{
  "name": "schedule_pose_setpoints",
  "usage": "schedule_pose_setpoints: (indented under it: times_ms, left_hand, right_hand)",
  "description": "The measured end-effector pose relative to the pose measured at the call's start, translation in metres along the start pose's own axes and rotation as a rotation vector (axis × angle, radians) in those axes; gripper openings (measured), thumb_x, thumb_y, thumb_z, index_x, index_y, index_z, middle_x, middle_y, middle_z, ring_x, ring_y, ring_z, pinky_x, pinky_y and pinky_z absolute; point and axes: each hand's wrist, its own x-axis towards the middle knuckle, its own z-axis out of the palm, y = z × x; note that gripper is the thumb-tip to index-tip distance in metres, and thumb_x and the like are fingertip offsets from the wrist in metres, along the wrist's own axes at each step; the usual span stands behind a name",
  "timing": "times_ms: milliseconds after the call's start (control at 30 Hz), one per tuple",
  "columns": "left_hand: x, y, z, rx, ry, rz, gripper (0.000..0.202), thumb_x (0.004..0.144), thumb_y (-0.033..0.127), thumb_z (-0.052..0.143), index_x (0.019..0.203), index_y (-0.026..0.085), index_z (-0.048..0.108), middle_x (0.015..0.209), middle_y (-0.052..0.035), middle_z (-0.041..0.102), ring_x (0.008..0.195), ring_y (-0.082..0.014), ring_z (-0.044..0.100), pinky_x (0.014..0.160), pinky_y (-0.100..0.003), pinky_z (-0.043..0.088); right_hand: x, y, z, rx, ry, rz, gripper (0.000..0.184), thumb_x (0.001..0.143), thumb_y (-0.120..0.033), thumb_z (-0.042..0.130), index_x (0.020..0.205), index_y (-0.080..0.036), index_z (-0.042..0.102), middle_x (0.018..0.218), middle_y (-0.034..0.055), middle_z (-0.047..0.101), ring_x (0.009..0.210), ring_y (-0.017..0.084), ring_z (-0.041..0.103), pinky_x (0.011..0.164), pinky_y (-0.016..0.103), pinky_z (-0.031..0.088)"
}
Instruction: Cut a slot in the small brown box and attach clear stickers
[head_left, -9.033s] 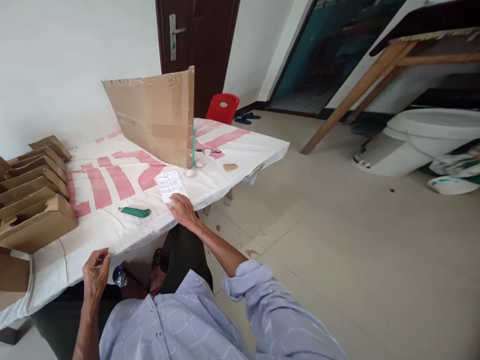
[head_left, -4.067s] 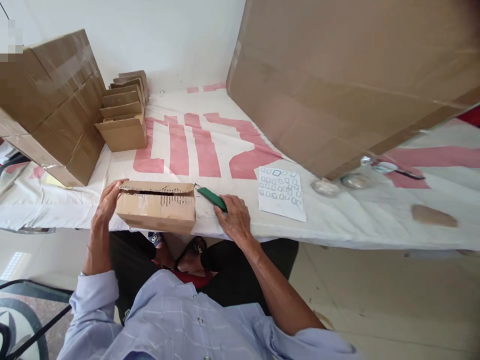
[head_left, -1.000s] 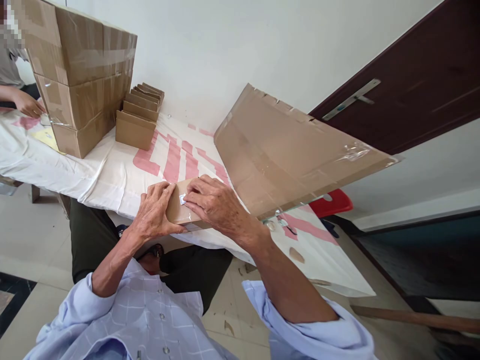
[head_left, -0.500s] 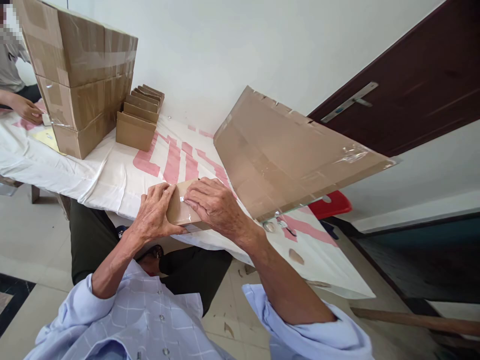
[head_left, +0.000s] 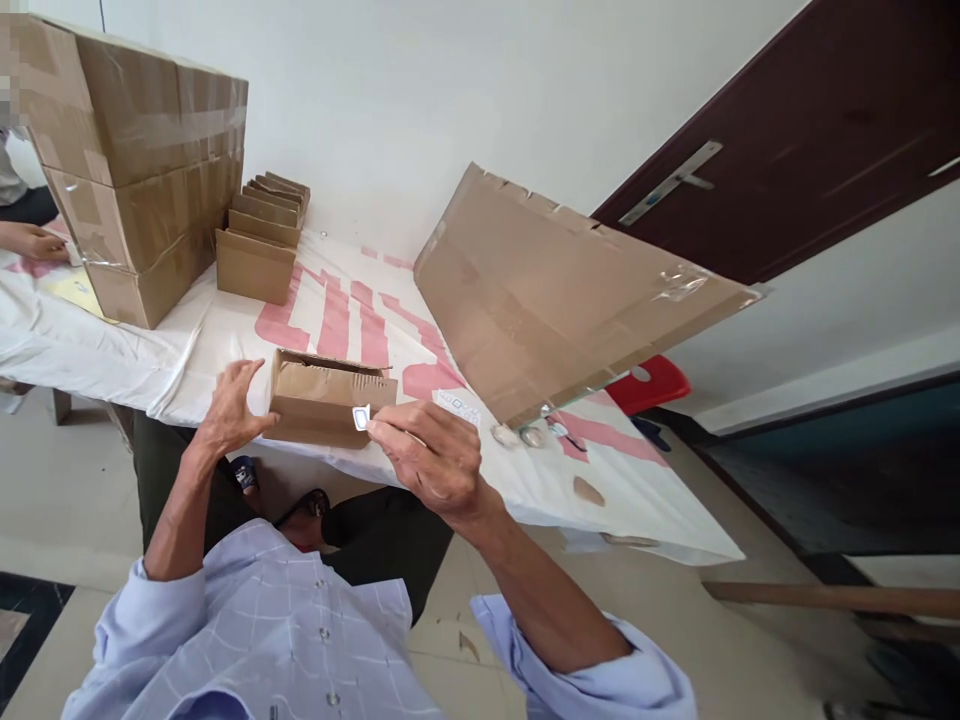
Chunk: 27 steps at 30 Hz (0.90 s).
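Left hand: the left hand (head_left: pixel 231 408) is raised at the near edge of the worktop (head_left: pixel 225 340), forearm upright. The fingers are spread wide and the thumb touches the left end of the small box (head_left: pixel 322 400).
Right hand: the right hand (head_left: pixel 433 457) is bent inward from the right and holds a sticker (head_left: pixel 361 417) pinched between thumb and forefinger.
Sticker: small, white with a dark outline, held just at the right part of the box's front face. Whether it touches the cardboard cannot be told.
Small box: brown cardboard, lying near the worktop's front edge between the two hands, its top flap raised a little.
Close by: a sticker sheet (head_left: pixel 457 404) lies just right of the box, partly behind the right hand. Two round lids (head_left: pixel 517 436) lie beyond it.
Behind: a large cardboard sheet (head_left: pixel 555 300) stands tilted over the worktop's right half.
Further left: folded boxes (head_left: pixel 259 235) stand in a row beside stacked big cartons (head_left: pixel 142 170). Another person's hand (head_left: pixel 30 241) rests at the far left.
Background: a red stool (head_left: pixel 646 382) and a dark door (head_left: pixel 787 130).
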Motion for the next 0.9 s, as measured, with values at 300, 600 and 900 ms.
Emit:
schedule_pose_setpoints:
  times_ms: [300, 600, 900]
  left_hand:
    - [-0.035, 0.111, 0.015, -0.763, -0.566, -0.178, 0.049, 0.085, 0.065, 0.086, 0.076, 0.018, 0.075, 0.066, -0.0022, 0.069, 0.058, -0.0137, 0.061, 0.059, -0.027, 0.049]
    - [-0.037, 0.116, 0.024, -0.687, -0.576, -0.179, 0.043, 0.083, 0.056, 0.091, 0.077, 0.017, 0.074, 0.059, 0.0003, 0.066, 0.051, -0.0100, 0.053, 0.052, -0.023, 0.044]
    - [-0.041, 0.123, 0.026, -0.547, -0.634, -0.174, 0.016, 0.079, 0.033, 0.083, 0.080, 0.019, 0.076, 0.061, 0.0027, 0.065, 0.056, -0.0110, 0.057, 0.054, -0.022, 0.047]
  right_hand:
    - [-0.019, -0.010, 0.008, 0.034, -0.101, -0.055, 0.028, 0.111, -0.014, 0.058, 0.119, -0.029, 0.081, 0.105, 0.0073, 0.082, 0.094, 0.020, 0.076, 0.083, 0.034, 0.062]
    - [-0.023, -0.022, 0.016, 0.512, 0.050, 0.525, 0.015, 0.107, -0.034, 0.067, 0.106, -0.022, 0.075, 0.095, 0.0065, 0.079, 0.085, 0.020, 0.075, 0.077, 0.033, 0.064]
    - [-0.016, -0.027, 0.015, 0.896, -0.068, 0.848, 0.025, 0.094, -0.042, 0.077, 0.080, -0.023, 0.071, 0.077, 0.0010, 0.074, 0.071, 0.016, 0.067, 0.069, 0.030, 0.058]
